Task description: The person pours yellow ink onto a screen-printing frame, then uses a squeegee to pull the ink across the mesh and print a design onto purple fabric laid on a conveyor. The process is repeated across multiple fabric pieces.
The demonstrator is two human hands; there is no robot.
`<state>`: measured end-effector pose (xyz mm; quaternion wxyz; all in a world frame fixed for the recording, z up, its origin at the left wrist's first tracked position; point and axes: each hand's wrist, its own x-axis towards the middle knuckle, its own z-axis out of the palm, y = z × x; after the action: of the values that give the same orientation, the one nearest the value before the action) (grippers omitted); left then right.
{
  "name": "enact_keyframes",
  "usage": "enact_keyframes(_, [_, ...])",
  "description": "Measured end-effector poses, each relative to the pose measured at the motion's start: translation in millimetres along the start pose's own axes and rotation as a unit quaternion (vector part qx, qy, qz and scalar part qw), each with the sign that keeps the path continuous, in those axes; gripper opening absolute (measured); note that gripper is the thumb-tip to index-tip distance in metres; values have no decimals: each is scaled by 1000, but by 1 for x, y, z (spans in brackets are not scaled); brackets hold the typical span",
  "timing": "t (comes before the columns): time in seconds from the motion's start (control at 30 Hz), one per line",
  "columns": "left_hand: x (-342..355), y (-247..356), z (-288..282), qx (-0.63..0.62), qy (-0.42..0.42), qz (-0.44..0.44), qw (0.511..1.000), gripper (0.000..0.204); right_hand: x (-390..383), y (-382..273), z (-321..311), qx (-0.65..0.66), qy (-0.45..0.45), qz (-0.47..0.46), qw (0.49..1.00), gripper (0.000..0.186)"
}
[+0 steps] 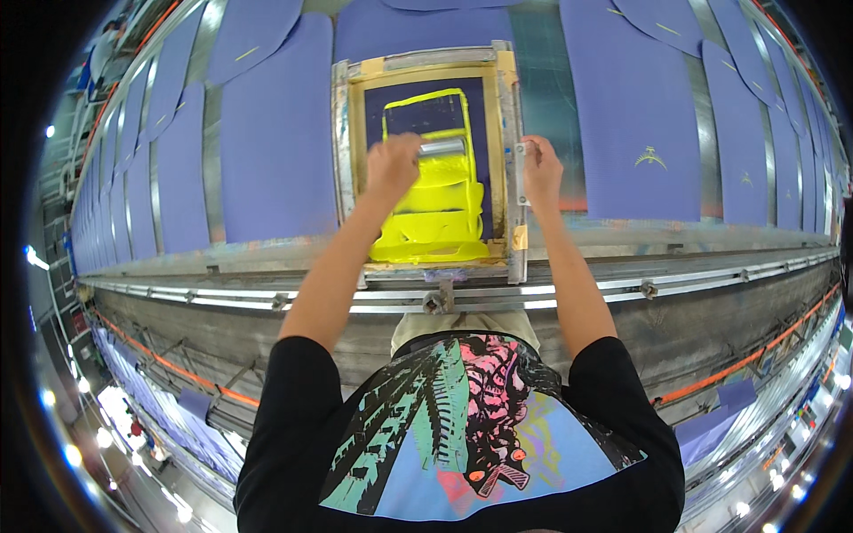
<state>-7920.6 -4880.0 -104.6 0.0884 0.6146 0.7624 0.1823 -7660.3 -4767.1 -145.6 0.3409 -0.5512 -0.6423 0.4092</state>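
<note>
A screen printing frame (509,98) sits over the purple pieces, its dark mesh streaked and smeared with bright yellow ink (431,226). My left hand (394,167) is closed on a silver squeegee (442,148), held crosswise over the inked area at about the middle of the screen. My right hand (540,166) grips the right side of the frame, with curled fingers by a metal fitting there. The squeegee's lower edge is hard to make out against the ink.
Purple cut pieces (271,151) line the long metal table on both sides, some with yellow marks. A metal rail (577,295) runs along the near edge. More racks with orange bars (711,385) stand below. Another person (105,49) is at the far upper left.
</note>
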Motion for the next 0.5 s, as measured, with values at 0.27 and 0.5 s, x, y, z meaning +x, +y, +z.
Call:
enact_keyframes(0.27, [-117, 18, -9, -73, 37, 65, 995, 38, 5, -14, 8, -11, -3, 4, 1000, 16])
enact_keyframes(0.5, [-158, -48, -70, -97, 52, 48, 993, 47, -30, -97, 89, -17, 16, -50, 998, 17])
